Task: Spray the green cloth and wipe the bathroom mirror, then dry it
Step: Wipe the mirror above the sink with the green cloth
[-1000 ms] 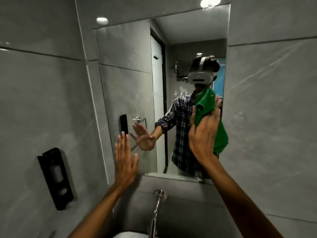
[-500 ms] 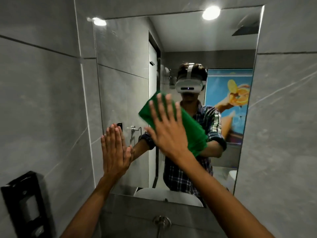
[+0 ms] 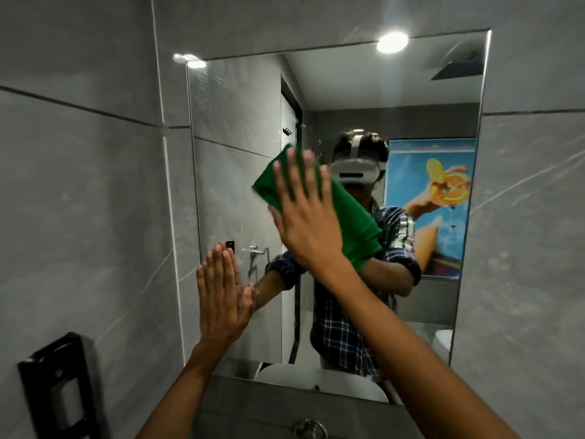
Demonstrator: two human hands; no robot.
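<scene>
Both bare forearms reach up from the bottom edge. The left hand (image 3: 221, 296) lies flat on the mirror (image 3: 237, 147) near its lower left corner, fingers together, holding nothing. The right hand (image 3: 305, 217), fingers spread, presses the green cloth (image 3: 354, 217) against the glass at mid-height; the cloth hangs down to the right of the palm. A black dispenser (image 3: 60, 388) sits on the left wall.

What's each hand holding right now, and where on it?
The right hand presses the green cloth flat to the mirror, palm on its upper left part. The left hand holds nothing, flat on the glass.
</scene>
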